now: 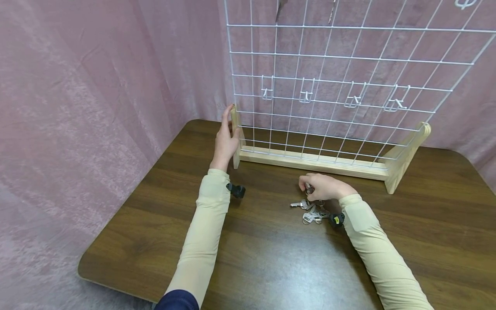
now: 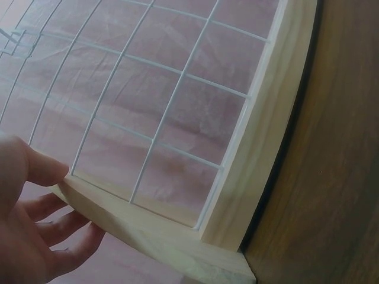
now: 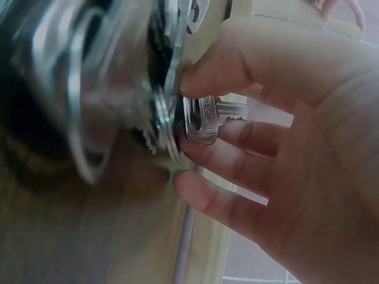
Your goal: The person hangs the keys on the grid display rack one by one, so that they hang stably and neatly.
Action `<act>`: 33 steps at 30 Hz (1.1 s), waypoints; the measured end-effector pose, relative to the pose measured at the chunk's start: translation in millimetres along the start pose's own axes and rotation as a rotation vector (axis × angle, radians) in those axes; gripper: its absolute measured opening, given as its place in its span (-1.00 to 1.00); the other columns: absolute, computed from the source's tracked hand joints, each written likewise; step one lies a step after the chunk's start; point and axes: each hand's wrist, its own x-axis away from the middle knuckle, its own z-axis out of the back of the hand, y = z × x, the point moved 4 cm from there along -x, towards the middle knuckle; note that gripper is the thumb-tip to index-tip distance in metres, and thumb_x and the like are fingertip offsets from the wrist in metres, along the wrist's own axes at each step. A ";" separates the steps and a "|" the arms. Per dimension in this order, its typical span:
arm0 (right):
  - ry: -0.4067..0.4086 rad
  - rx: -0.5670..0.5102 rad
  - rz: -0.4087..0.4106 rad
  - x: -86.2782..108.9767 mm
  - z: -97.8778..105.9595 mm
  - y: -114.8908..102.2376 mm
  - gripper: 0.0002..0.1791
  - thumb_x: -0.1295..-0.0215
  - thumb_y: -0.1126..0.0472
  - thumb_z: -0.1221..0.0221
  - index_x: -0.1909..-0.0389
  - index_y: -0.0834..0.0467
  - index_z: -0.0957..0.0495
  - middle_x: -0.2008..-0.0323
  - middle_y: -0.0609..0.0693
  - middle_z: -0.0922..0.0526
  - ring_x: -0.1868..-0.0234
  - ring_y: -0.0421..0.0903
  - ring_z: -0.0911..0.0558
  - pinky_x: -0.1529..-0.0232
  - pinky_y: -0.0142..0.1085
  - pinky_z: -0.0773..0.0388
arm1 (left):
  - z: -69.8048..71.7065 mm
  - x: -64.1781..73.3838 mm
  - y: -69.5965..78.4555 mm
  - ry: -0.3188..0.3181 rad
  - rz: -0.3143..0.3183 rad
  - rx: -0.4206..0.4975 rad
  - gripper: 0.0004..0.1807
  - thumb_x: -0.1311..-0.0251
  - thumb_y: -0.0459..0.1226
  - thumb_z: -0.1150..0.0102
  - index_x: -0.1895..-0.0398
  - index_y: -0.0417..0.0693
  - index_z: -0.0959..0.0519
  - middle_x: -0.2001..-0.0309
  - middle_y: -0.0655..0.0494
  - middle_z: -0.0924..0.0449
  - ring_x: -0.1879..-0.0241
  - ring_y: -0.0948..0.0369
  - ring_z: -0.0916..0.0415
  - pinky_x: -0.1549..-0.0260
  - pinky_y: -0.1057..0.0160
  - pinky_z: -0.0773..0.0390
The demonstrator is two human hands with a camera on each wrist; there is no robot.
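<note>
Held key [image 3: 204, 121]: silver, toothed blade, raised rim and lettering on the head; can't read all of the letters. It's in front of the rack's base bar [image 1: 314, 163], well in from the table's left and right edges. My right hand [image 1: 325, 187] pinches it, thumb against fingers, so the head view shows little of it. Can't tell if it's clear of the table [image 1: 128, 232].

Loose keys [image 1: 308, 217] just beside, silver, overlapping, with rings. Can't count them; right wrist view blurs the closest key ring [image 3: 73, 124] badly.

Left hand [image 1: 226, 144] is on the left upright [image 1: 234, 116], thumb one side, fingers curled round the other; fingertips partly behind the wood.

White wire grid [image 1: 298, 55] stands along the table's far edge, top cut off. Row of four hooks [image 1: 305, 97] on it, nothing hanging there. Two thin items hang at the top, a dark one [image 1: 280, 9] and a silvery one [image 1: 331, 13], both cropped, can't identify. Table's near edge is partly out of view.
</note>
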 end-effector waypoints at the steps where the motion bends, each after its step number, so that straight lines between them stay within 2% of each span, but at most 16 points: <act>1: 0.001 -0.003 0.001 0.3 0.4 0.0 -0.73 0.08 0.40 -0.25 0.35 0.11 -0.43 0.36 -0.03 -0.42 0.40 -0.14 -0.39 0.37 -0.34 -0.31 | 0.0 -0.2 -0.1 0.001 0.000 -0.001 -0.23 -0.38 -0.36 0.03 -0.44 0.60 0.02 -0.22 -0.21 -0.48 -0.07 -0.09 -0.56 0.10 -0.08 -0.63; 9: -0.001 -0.083 0.038 6.1 6.5 1.7 -0.80 0.07 0.49 -0.16 0.49 0.15 -0.42 0.55 -0.09 -0.42 0.49 -0.24 -0.36 0.45 -0.42 -0.31 | -0.7 -0.3 -1.6 -0.003 -0.004 -0.004 -0.22 -0.39 -0.36 0.02 -0.44 0.60 0.04 -0.22 -0.21 -0.47 -0.06 -0.09 -0.56 0.10 -0.07 -0.62; 14: 0.017 -0.039 0.044 11.0 13.9 1.5 -0.82 -0.02 0.45 -0.16 0.50 0.10 -0.46 0.58 -0.17 -0.47 0.52 -0.29 -0.39 0.47 -0.43 -0.33 | -0.7 -0.5 -1.1 -0.003 -0.001 -0.007 -0.24 -0.39 -0.34 0.02 -0.44 0.59 0.03 -0.23 -0.21 -0.46 -0.07 -0.09 -0.55 0.08 -0.08 -0.62; 17: 0.039 -0.024 0.020 14.7 20.3 2.2 -0.83 -0.05 0.43 -0.16 0.50 0.08 -0.46 0.62 -0.18 -0.47 0.55 -0.30 -0.40 0.49 -0.42 -0.35 | -0.6 -0.8 -0.4 -0.003 0.000 -0.001 -0.24 -0.39 -0.35 0.02 -0.45 0.58 0.03 -0.23 -0.22 -0.46 -0.08 -0.09 -0.54 0.07 -0.08 -0.61; 26: 0.140 -0.002 0.007 27.1 41.9 0.8 -0.80 -0.14 0.41 -0.20 0.51 0.06 -0.44 0.59 -0.16 -0.46 0.51 -0.26 -0.39 0.44 -0.39 -0.33 | 0.0 -1.5 -0.7 -0.004 0.001 -0.001 -0.23 -0.39 -0.35 0.03 -0.45 0.59 0.04 -0.23 -0.22 -0.46 -0.09 -0.09 -0.54 0.08 -0.08 -0.62; 33: 0.231 -0.003 0.013 42.9 61.4 -3.7 -0.85 -0.19 0.46 -0.15 0.39 0.14 -0.53 0.46 -0.10 -0.61 0.38 -0.23 -0.53 0.32 -0.28 -0.49 | -1.6 -0.9 -1.2 -0.004 0.011 0.000 -0.23 -0.39 -0.35 0.03 -0.44 0.61 0.04 -0.23 -0.21 -0.45 -0.08 -0.09 -0.54 0.08 -0.08 -0.62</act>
